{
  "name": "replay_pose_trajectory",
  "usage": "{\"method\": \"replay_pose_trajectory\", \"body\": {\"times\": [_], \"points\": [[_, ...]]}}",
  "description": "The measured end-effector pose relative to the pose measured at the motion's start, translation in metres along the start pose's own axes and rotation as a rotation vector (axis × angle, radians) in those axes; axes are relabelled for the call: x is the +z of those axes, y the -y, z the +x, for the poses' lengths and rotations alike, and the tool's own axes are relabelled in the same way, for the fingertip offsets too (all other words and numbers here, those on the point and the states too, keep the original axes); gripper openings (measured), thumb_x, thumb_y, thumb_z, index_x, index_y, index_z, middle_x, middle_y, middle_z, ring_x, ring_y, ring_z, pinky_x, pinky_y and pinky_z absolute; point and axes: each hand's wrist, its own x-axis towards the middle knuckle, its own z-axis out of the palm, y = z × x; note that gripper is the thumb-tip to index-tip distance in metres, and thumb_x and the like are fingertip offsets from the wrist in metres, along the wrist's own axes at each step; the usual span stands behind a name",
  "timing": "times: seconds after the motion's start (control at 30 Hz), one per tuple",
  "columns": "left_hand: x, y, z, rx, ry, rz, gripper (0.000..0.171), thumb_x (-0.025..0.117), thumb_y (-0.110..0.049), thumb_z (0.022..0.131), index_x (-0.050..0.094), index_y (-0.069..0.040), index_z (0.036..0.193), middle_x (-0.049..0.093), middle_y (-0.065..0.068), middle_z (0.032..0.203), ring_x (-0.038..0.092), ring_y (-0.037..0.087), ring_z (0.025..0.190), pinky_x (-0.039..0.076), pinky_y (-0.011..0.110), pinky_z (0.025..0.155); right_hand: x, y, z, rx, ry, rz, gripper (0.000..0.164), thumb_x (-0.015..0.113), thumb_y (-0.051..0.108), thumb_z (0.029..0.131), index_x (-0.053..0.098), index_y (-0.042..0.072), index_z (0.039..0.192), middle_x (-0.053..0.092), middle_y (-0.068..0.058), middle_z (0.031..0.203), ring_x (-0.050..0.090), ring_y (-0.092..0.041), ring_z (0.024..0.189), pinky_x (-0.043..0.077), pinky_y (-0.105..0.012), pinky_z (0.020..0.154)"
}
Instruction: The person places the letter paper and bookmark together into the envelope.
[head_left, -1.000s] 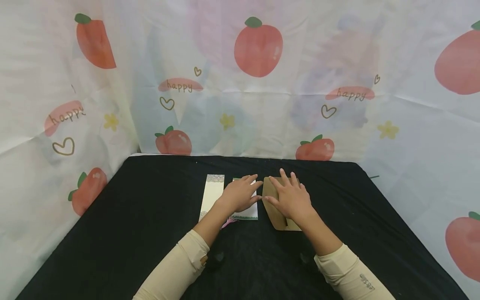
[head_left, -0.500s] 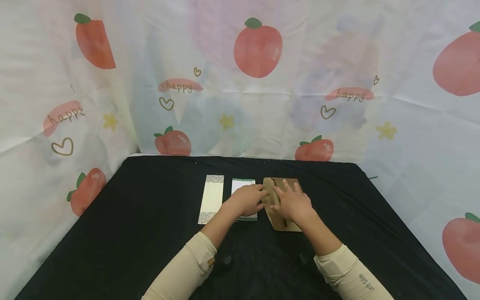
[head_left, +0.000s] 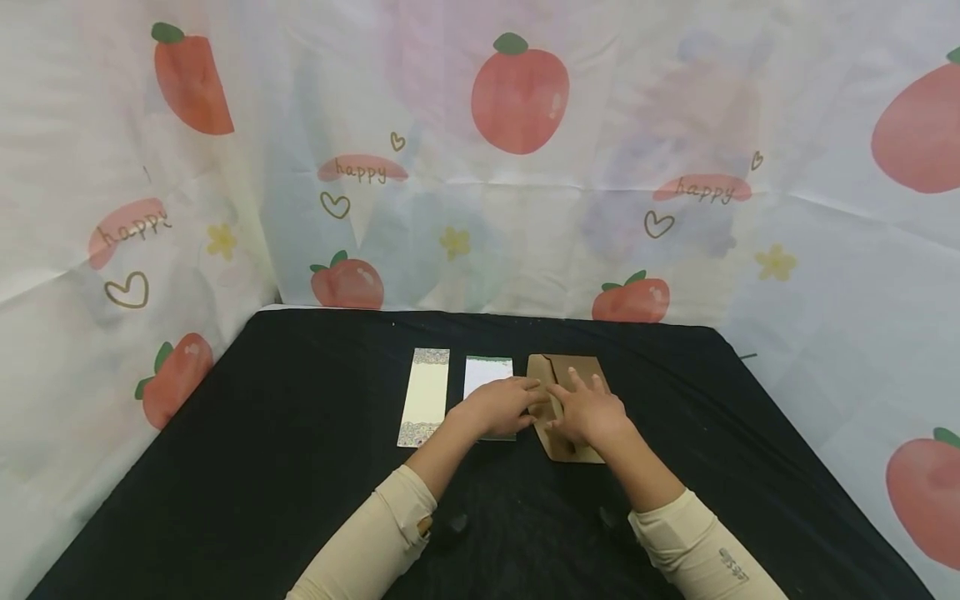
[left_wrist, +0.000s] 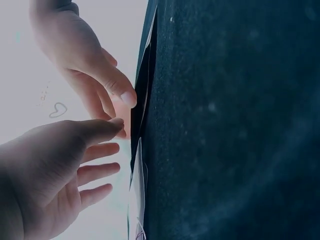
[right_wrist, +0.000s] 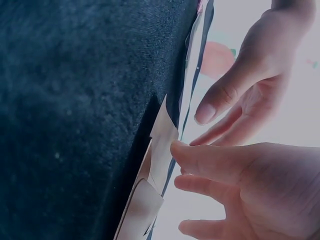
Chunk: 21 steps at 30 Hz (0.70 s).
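1. Envelope [head_left: 555, 442]: it lies on the black cloth [head_left: 480, 517]. Its flap [right_wrist: 165, 135] looks lifted, so I think the flap work is only part done.
2. Right hand [head_left: 588, 412]: over the envelope, fingers spread, gripping nothing.
3. Left hand [head_left: 498, 404]: at the envelope's left edge, fingers loose, gripping nothing.
4. White card [head_left: 487, 371] and cream strip [head_left: 423, 400]: left of the envelope, not inside.
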Motion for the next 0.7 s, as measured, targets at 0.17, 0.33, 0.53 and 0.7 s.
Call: {"method": "replay_pose_trajectory", "body": {"times": [0.17, 0.33, 0.53, 0.7], "points": [[0.0012, -0.0024, 0.0011, 0.041, 0.019, -0.025, 0.042, 0.060, -0.031, 0.108, 0.059, -0.021, 0.149, 0.040, 0.002, 0.162, 0.037, 0.018, 0.147, 0.034, 0.031, 0.117, 0.0009, -0.0013, -0.0001, 0.003, 0.025, 0.015, 0.069, 0.069, 0.038, 0.101, 0.041, 0.017, 0.160, 0.018, -0.025, 0.167, 0.018, -0.055, 0.149, 0.038, -0.072, 0.104], [0.0030, -0.0026, 0.0002, 0.066, 0.040, -0.052, 0.039, 0.057, -0.030, 0.109, 0.060, -0.022, 0.147, 0.040, 0.000, 0.162, 0.036, 0.016, 0.148, 0.032, 0.030, 0.118, 0.0001, -0.0010, -0.0001, 0.013, 0.047, 0.016, 0.070, 0.069, 0.040, 0.100, 0.042, 0.017, 0.160, 0.017, -0.025, 0.167, 0.017, -0.055, 0.149, 0.037, -0.072, 0.105], [0.0047, -0.0004, 0.0001, 0.078, 0.050, -0.079, 0.040, 0.059, -0.030, 0.108, 0.060, -0.023, 0.148, 0.041, 0.000, 0.161, 0.033, 0.019, 0.150, 0.027, 0.031, 0.120, -0.0007, -0.0004, -0.0006, 0.012, 0.051, 0.021, 0.069, 0.069, 0.039, 0.100, 0.042, 0.016, 0.160, 0.017, -0.026, 0.167, 0.018, -0.055, 0.148, 0.036, -0.073, 0.105], [0.0053, 0.0001, -0.0006, 0.095, 0.044, -0.094, 0.040, 0.060, -0.030, 0.108, 0.061, -0.023, 0.147, 0.041, 0.002, 0.161, 0.031, 0.022, 0.151, 0.026, 0.032, 0.121, -0.0005, -0.0002, -0.0001, 0.010, 0.067, 0.020, 0.070, 0.068, 0.040, 0.100, 0.041, 0.014, 0.160, 0.017, -0.025, 0.167, 0.018, -0.055, 0.148, 0.035, -0.073, 0.106]]}}
